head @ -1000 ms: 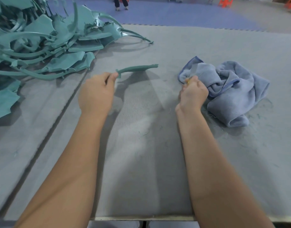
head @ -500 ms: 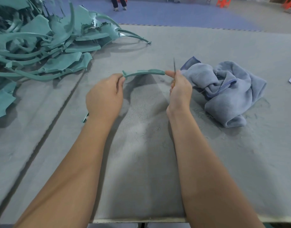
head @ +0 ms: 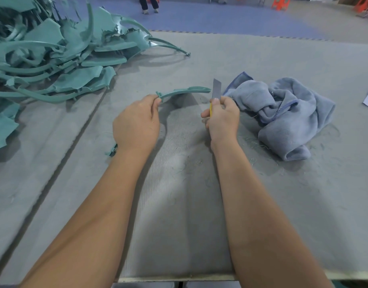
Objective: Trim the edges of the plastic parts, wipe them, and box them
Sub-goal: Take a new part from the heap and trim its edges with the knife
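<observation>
Observing both grips, we note the left hand (head: pixel 136 123) pinching a curved green plastic part (head: pixel 184 90), the right hand (head: pixel 221 117) clenched round a knife (head: pixel 216 89), blade upright beside the part's tip.

One held part (head: pixel 184 90), one knife (head: pixel 216 89), one cloth (head: pixel 283 113), one parts pile (head: pixel 54 59).
</observation>
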The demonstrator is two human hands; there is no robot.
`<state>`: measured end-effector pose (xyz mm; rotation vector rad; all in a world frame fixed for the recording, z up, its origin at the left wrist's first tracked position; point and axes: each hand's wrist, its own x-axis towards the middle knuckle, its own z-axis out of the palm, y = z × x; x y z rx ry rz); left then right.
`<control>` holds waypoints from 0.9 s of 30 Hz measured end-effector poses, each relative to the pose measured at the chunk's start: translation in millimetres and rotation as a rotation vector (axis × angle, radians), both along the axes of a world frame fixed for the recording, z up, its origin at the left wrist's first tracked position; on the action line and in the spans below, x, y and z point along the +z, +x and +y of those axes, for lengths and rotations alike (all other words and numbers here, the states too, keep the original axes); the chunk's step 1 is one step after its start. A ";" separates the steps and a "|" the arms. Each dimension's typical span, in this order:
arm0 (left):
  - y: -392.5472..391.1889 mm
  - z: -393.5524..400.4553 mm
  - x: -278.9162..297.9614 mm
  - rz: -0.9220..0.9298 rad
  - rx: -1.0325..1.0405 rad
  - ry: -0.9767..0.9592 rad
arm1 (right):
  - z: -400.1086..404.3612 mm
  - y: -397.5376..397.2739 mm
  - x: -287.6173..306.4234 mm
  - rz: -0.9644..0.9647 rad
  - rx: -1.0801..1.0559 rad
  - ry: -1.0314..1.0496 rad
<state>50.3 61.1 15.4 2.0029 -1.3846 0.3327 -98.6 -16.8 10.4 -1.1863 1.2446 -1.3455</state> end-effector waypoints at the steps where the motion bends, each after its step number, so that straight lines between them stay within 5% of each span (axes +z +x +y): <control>1: 0.3 -0.3 -0.2 0.000 0.002 0.001 | 0.4 -0.1 0.3 -0.001 -0.003 -0.018; 18: 0.3 -2.4 -1.3 -0.001 0.033 0.003 | -4.2 -4.5 1.6 -0.063 0.036 0.105; 23: -2.1 -2.6 -1.4 -0.003 0.008 0.034 | 4.1 -0.8 6.0 -0.041 0.304 0.130; 27: -0.6 -1.7 0.7 0.002 0.020 0.023 | 4.7 -4.9 8.7 -0.218 0.237 0.136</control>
